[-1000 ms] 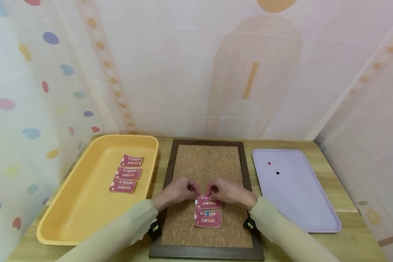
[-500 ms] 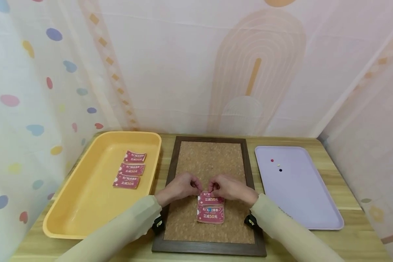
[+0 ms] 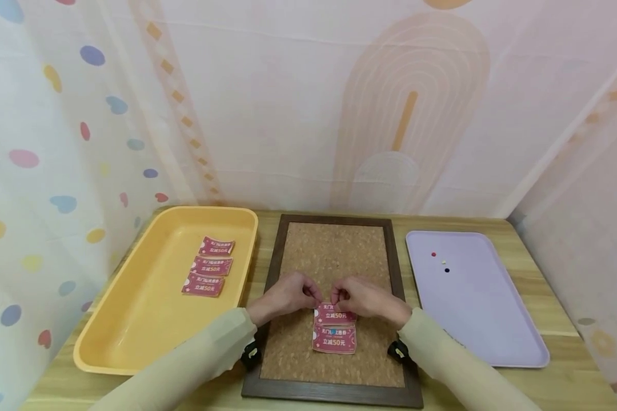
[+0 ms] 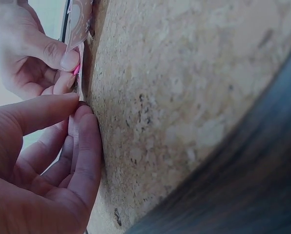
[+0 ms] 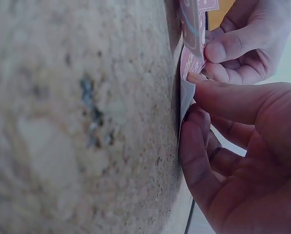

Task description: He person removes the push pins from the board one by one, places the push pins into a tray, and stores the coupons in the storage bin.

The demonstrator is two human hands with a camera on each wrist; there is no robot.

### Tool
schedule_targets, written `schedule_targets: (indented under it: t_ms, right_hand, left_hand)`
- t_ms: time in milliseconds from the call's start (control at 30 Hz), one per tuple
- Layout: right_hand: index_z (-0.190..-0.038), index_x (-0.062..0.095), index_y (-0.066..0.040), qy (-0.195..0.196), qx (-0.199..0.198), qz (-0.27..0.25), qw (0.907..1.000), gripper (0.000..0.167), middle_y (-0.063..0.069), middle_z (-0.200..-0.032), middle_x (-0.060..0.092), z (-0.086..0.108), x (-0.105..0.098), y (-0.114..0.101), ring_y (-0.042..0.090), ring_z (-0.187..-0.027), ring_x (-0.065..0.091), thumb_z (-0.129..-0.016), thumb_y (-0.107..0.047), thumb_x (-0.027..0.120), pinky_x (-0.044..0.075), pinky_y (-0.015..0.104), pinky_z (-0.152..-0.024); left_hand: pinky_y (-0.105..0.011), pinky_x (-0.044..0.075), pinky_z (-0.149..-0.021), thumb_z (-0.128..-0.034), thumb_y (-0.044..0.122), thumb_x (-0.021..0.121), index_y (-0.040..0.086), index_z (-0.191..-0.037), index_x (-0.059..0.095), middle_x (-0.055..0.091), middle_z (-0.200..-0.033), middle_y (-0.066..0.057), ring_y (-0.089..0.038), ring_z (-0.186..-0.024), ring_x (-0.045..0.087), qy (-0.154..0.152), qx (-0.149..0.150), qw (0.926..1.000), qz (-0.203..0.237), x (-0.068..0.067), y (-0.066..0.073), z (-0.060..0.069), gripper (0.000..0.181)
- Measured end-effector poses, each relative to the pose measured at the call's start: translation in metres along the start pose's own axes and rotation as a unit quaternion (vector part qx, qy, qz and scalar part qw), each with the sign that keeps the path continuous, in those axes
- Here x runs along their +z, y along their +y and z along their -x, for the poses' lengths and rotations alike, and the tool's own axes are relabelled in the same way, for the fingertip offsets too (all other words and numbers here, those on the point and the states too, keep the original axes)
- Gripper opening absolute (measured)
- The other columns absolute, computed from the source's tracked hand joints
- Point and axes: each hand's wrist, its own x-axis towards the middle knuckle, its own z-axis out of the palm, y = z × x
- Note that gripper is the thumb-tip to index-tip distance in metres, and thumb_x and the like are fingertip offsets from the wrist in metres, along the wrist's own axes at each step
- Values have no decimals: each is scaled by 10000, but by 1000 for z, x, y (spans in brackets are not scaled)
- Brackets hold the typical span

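On the cork board [image 3: 336,251], a red coupon [image 3: 335,315] lies just above a second red coupon [image 3: 334,343], which bears a blue pushpin [image 3: 333,331]. My left hand [image 3: 290,294] pinches the upper coupon's top left corner between thumb and fingers. Opposite it, my right hand [image 3: 367,298] grips the same coupon's top edge, its fingers covering part of the print. In the left wrist view, a small bright pink thing [image 4: 76,70] shows at the right thumb's tip; its full shape is hidden. The right wrist view shows the coupon's edge [image 5: 187,92] lifted slightly off the cork.
A yellow tray [image 3: 133,319] on the left holds 3 more red coupons [image 3: 211,266]. On the right stands a lilac tray [image 3: 485,308] with a red pin [image 3: 433,254], a pale pin [image 3: 444,262] and a black pin [image 3: 447,270]. A dark wooden frame [image 3: 334,393] borders the cork.
Both hands keep hold of the upper coupon in nearly the same place on the board. The whole scene has shifted slightly right in the head view.
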Motion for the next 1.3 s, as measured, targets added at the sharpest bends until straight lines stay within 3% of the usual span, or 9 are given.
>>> schedule_targets:
  t_ms: [1300]
  right_hand:
    - [-833,670,-109,-112,-143,-81,9998,172,-63,-740,604,-2,-4,3,74,-615,534,-959,7,681,436,247,-561]
  left_hand:
    - [-250,440,-636,-877,31,775,114,-830,787,715,-799,50,-105,-716,547,95,-255,9996,-78,1,4,1,96]
